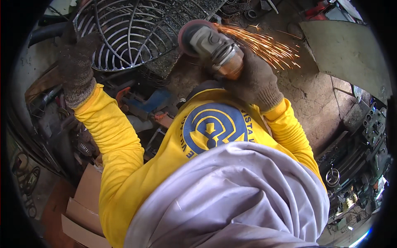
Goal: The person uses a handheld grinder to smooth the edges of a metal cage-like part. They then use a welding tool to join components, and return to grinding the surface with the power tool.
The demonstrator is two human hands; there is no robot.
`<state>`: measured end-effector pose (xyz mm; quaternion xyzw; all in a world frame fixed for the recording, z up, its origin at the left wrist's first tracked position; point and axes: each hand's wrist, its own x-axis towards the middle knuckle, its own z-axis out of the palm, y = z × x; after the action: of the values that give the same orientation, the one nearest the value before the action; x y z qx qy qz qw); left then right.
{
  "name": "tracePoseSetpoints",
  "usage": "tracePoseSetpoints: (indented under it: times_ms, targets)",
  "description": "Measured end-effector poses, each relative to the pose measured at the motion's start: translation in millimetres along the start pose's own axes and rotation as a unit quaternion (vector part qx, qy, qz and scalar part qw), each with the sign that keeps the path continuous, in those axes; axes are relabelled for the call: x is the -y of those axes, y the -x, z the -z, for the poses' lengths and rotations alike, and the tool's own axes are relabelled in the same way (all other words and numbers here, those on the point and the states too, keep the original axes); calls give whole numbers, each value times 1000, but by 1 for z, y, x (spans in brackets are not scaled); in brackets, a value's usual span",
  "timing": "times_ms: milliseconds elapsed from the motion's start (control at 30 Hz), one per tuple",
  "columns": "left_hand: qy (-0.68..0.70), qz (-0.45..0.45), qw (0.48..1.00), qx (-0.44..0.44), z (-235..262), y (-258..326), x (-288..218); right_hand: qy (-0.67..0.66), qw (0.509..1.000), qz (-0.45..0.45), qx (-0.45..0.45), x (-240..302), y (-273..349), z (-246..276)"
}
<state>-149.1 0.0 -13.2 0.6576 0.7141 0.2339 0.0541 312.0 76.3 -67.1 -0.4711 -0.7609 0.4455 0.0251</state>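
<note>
In my gloved right hand (258, 80) is an angle grinder (217, 49), its reddish disc (194, 37) at the right edge of a curved-bar metal grille (132, 35). Orange sparks (264, 45) stream off to the right from the disc. The exact contact spot is hidden behind the disc and the tool's head. My gloved left hand (78, 68) is at the grille's left rim, its fingers closed round the edge; they show only dimly against the dark surroundings.
Dark grit and metal bits (165, 25) show through the grille. Blue and orange tools (147, 101) lie below it. A large sheet panel (347, 49) stands at right, above metal parts and tools (372, 132). Cardboard (84, 202) is at lower left.
</note>
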Motion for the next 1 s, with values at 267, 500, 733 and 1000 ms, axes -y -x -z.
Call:
tracePoseSetpoints:
  times_ms: [267,500,733,1000]
  targets:
    - [-35,-109,993,-39,-2,-17,-62,-13,999,9,41,4,3,-7]
    - [-102,-89,991,-15,0,-7,-41,-3,999,-25,47,6,-5,5]
    - [-77,-131,988,-11,4,-9,-30,-11,999,-33,42,1,-1,2]
    - [79,-70,994,-21,-6,-21,-83,-136,984,83,-78,-49,-4,-21]
